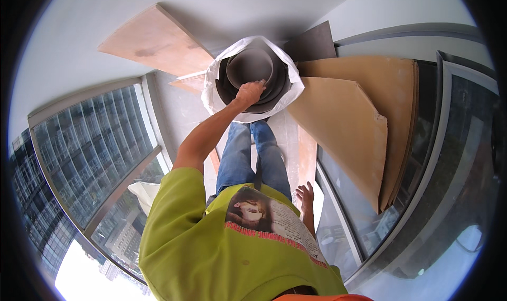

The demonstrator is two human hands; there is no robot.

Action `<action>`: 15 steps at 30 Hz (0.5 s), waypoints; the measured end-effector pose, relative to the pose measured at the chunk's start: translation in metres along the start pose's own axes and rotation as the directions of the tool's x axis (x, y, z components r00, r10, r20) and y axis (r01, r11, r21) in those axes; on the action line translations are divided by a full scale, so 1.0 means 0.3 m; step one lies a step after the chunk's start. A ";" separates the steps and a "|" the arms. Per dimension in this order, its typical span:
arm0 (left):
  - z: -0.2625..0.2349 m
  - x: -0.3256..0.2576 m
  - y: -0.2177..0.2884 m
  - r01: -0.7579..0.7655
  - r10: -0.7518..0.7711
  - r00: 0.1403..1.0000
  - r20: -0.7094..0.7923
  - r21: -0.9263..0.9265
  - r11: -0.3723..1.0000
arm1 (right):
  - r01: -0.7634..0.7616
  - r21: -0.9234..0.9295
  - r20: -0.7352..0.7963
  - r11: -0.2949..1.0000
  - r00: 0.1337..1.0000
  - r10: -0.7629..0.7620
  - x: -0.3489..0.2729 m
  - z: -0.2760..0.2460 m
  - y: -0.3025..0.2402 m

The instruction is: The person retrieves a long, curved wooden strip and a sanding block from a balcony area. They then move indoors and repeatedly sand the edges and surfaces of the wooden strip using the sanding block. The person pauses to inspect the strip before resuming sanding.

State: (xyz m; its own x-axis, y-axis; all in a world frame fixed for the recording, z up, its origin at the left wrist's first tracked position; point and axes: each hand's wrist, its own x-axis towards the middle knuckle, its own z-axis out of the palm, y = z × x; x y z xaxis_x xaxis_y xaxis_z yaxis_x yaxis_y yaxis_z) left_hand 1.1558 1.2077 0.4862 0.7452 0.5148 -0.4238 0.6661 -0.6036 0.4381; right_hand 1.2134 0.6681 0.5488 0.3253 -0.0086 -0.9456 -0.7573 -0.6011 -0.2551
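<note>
In front of my legs stands a white bag (296, 91) with its mouth spread wide. Inside it are dark grey round-walled pieces (285, 79), nested in one another; whether they are rolled sheets or tubs I cannot tell. My left hand (251, 93) reaches over the bag, its fingers closed on the near rim of the innermost grey cylinder (249, 68). Low at my right side, my right hand (305, 195) hangs apart from everything, fingers spread and holding nothing.
Large tan boards (338, 127) lean on the right beside a window (454, 195). Another pale board (158, 40) leans at the far left wall, and a dark panel (311, 43) stands behind the bag. Tall window panes (95, 148) border the left.
</note>
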 end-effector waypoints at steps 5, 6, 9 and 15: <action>0.159 0.091 -0.100 -0.056 0.041 0.996 0.082 0.184 0.981 | -0.025 -0.016 -0.037 1.000 0.999 0.025 -0.010 0.015 -0.002; 0.224 0.105 -0.142 -0.092 0.079 0.995 0.064 0.246 0.965 | -0.027 -0.024 -0.041 0.999 0.999 0.026 -0.003 0.010 0.011; 0.330 0.161 -0.190 -0.119 0.117 0.993 0.023 0.235 0.965 | -0.029 -0.035 -0.053 0.999 0.998 0.027 0.008 -0.020 0.067; 0.479 0.254 -0.240 -0.120 0.123 0.992 0.004 0.246 0.962 | -0.081 -0.057 -0.102 0.995 0.992 0.075 0.024 -0.003 0.131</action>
State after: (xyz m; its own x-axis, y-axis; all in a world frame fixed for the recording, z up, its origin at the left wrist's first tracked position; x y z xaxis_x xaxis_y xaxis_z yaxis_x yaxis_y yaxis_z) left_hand 1.1603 1.2029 0.3084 0.8214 0.4343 -0.3698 0.5436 -0.7923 0.2770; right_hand 1.1864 0.6438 0.5321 0.3242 -0.1350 -0.9363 -0.7476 -0.6430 -0.1661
